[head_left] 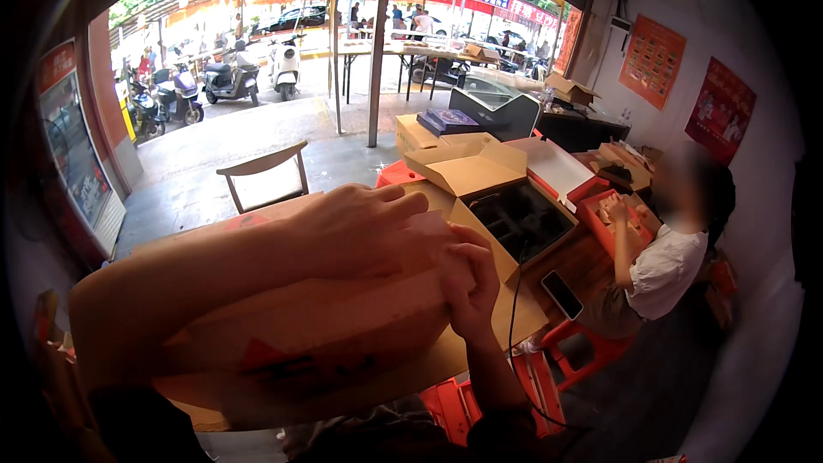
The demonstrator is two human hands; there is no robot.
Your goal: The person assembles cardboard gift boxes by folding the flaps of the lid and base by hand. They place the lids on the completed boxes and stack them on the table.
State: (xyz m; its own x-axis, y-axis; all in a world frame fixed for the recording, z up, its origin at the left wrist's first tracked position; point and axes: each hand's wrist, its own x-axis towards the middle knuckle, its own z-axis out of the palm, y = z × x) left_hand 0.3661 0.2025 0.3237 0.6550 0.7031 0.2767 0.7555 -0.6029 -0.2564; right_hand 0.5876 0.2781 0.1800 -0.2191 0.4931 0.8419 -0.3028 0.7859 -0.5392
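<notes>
A large brown cardboard box (343,326) with red and dark print fills the space before me. My left hand (360,227) reaches across its top from the left, fingers bent and closed near the box's right end. Close against it is my right hand (470,279), with curled fingers at that same end. A pale patch (429,227) shows between the two hands; whether it is tape or part of the box I cannot tell. What the fingers hold, if anything, is hidden.
An open carton (480,167) stands beyond my hands, by a dark flat-topped box (523,214). A phone (561,294) and a black cable (513,317) lie to the right. A person (677,249) handles things in a red box (613,227). A chair (270,180) stands far left.
</notes>
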